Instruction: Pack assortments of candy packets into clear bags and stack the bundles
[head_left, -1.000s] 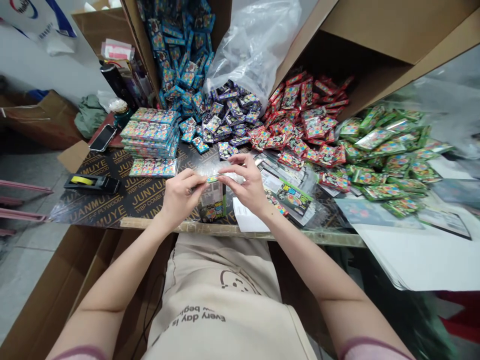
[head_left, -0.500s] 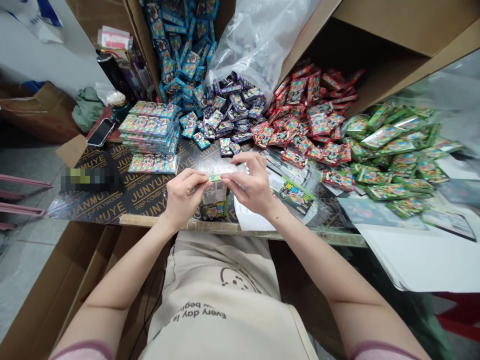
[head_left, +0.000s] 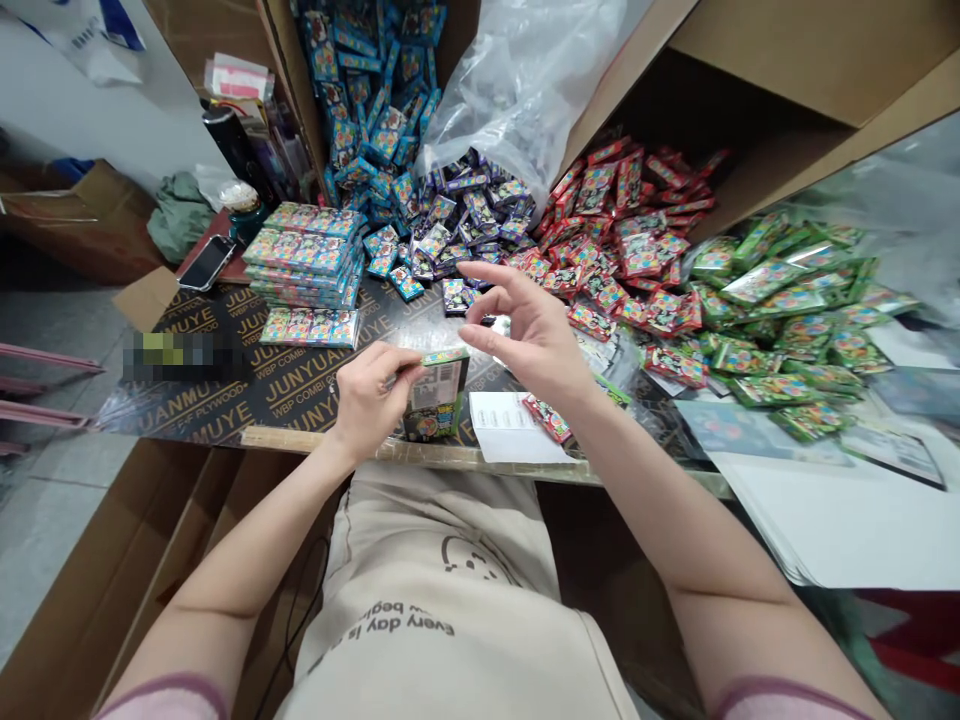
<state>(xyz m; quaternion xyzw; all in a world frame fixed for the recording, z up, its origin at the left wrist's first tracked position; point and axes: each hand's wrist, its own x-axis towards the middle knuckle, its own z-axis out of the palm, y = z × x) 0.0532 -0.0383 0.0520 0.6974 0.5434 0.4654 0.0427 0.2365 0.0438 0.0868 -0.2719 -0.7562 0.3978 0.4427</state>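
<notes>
My left hand pinches the top left corner of a flat, printed green-and-black pack, which stands upright near the table's front edge. Just right of the pack, my right hand is raised with thumb and fingers apart and nothing between them. Under its wrist lie a white printed sheet and a small red packet. Beyond the hands are heaps of small packets: blue, purple, red and green.
Stacked wrapped packs stand left of the heaps, beside a phone and a dark bottle. A clear plastic bag hangs behind the purple heap. White sheets lie at the right edge of the table.
My right hand has let go of the pack's top, moved right and slightly up, and opened. The red packet on the white sheet now shows. My left hand still grips the pack.
</notes>
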